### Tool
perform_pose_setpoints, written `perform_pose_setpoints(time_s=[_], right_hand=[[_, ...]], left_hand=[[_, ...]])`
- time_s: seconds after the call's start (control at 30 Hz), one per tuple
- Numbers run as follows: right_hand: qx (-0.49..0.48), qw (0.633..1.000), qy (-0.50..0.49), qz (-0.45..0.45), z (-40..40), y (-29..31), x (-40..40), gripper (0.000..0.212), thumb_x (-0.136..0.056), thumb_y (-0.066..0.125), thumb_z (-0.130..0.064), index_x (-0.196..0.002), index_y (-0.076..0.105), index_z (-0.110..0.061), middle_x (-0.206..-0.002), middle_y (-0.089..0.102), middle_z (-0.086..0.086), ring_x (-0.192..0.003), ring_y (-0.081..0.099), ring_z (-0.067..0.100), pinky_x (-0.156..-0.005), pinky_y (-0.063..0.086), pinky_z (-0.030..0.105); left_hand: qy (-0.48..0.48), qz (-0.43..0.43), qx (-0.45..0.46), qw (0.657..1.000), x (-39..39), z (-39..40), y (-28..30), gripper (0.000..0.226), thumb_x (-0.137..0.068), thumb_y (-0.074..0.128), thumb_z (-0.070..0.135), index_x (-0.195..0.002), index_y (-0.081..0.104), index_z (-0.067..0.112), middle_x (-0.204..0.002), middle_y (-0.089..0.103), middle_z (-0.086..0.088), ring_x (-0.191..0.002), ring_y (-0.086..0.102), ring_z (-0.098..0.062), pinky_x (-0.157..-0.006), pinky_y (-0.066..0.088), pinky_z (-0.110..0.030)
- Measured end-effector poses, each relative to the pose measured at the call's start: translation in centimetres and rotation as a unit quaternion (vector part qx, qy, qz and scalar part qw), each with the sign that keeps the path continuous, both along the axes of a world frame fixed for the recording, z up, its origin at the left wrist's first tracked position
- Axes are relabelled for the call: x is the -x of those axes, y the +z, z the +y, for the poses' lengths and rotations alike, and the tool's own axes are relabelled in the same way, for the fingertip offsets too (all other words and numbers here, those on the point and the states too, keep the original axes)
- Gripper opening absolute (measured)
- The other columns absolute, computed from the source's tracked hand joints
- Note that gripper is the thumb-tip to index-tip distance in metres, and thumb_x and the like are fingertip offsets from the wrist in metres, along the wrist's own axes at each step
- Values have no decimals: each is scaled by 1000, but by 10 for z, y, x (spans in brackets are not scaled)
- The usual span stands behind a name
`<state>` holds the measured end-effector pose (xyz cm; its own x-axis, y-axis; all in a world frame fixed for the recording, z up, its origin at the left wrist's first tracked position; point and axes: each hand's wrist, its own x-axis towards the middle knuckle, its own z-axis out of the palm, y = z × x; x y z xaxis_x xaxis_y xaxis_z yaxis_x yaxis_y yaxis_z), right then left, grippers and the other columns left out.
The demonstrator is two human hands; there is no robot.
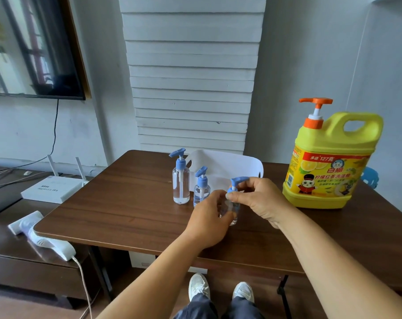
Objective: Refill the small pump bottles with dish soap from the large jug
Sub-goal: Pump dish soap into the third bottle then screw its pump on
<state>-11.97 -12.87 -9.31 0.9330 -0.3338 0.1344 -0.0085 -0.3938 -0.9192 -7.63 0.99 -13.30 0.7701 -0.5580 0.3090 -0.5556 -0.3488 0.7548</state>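
Observation:
Three small clear pump bottles with blue pump heads stand on the brown table (117,210). The tall bottle (181,183) is at the left and a shorter bottle (201,188) stands beside it. My left hand (208,221) wraps the clear body of the nearest small bottle (232,209), which rests on the table. My right hand (257,199) pinches that bottle's blue pump collar from the right. The large yellow jug (329,162) with an orange pump stands upright at the table's right, apart from both hands.
A white curved chair back (227,166) rises behind the bottles at the table's far edge. A low dark cabinet at the left carries a white router (52,188) and a white power strip (41,238) with a cable. My feet show below the table.

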Motion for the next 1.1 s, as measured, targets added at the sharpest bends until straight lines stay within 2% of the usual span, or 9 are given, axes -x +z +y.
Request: perform_pose_setpoints(time_s=[0.17, 0.23, 0.37, 0.5, 0.57, 0.67, 0.8, 0.93, 1.1], right_hand=[[-82, 994, 71, 24, -4, -1, 0, 13, -79, 71, -9, -88, 72, -18, -98, 72, 1, -101, 64, 17, -99, 46, 31], [-69, 997, 38, 7, -3, -3, 0, 13, -75, 76, -11, -86, 73, -17, -94, 73, 3, -96, 66, 18, -97, 49, 34], [-15, 1000, -15, 9, 2, -6, -1, 20, -72, 79, -22, -85, 69, -12, -85, 68, 5, -80, 59, 15, -76, 47, 27], [-93, 994, 60, 21, 0, -2, 2, 13, -78, 73, -10, -85, 70, -21, -97, 71, 4, -97, 63, 18, -92, 47, 27], [-94, 994, 56, 6, -2, -2, 3, 15, -78, 72, -6, -82, 73, -20, -94, 72, 2, -95, 65, 15, -91, 48, 24], [-60, 998, 22, -6, 0, -2, 2, 12, -74, 76, -9, -77, 74, -21, -91, 74, 4, -91, 66, 17, -91, 50, 29], [-70, 997, 5, -26, 4, -5, 2, 14, -73, 77, -8, -77, 72, -21, -87, 73, 3, -87, 67, 16, -86, 51, 26], [-75, 997, 15, -23, 4, -5, 2, 17, -75, 75, -7, -82, 70, -22, -92, 72, 5, -93, 65, 18, -92, 50, 31], [-69, 998, 12, -4, -2, -2, 5, 27, -73, 77, -9, -91, 66, -25, -100, 70, 6, -102, 64, 26, -92, 50, 33]], left_hand=[[-3, 13, 0, 1000, 0, 1, 2, 41, -87, 60, 26, -126, 48, 25, -106, 62, 9, -96, 59, -10, -85, 49, -23], [-1, 7, 2, 1000, 1, 0, 2, 37, -86, 61, 26, -121, 51, 25, -105, 65, 7, -92, 60, -11, -82, 50, -25], [6, -4, 3, 1000, 0, -2, 1, 27, -85, 61, 25, -111, 54, 21, -94, 65, 1, -82, 59, -12, -73, 49, -24], [-3, 3, -6, 1000, -2, -2, 0, 35, -85, 62, 28, -118, 52, 23, -97, 66, 5, -86, 60, -11, -78, 51, -25], [-1, 6, -9, 1000, -2, -2, -1, 38, -84, 62, 28, -121, 51, 24, -100, 66, 6, -88, 61, -10, -80, 52, -25], [10, -1, -3, 1000, -1, -3, -1, 37, -84, 62, 27, -119, 53, 23, -97, 66, 6, -86, 61, -10, -79, 52, -25], [27, 2, 9, 1000, 2, -4, 0, 36, -83, 63, 26, -117, 54, 23, -97, 67, 4, -86, 61, -10, -79, 53, -26], [36, 16, 22, 999, 3, -4, 1, 37, -82, 66, 28, -117, 56, 22, -96, 67, 3, -87, 62, -11, -82, 54, -30], [41, 12, 18, 999, 6, -4, 3, 53, -74, 75, 34, -122, 55, 21, -102, 64, 8, -90, 60, -7, -78, 49, -19]])
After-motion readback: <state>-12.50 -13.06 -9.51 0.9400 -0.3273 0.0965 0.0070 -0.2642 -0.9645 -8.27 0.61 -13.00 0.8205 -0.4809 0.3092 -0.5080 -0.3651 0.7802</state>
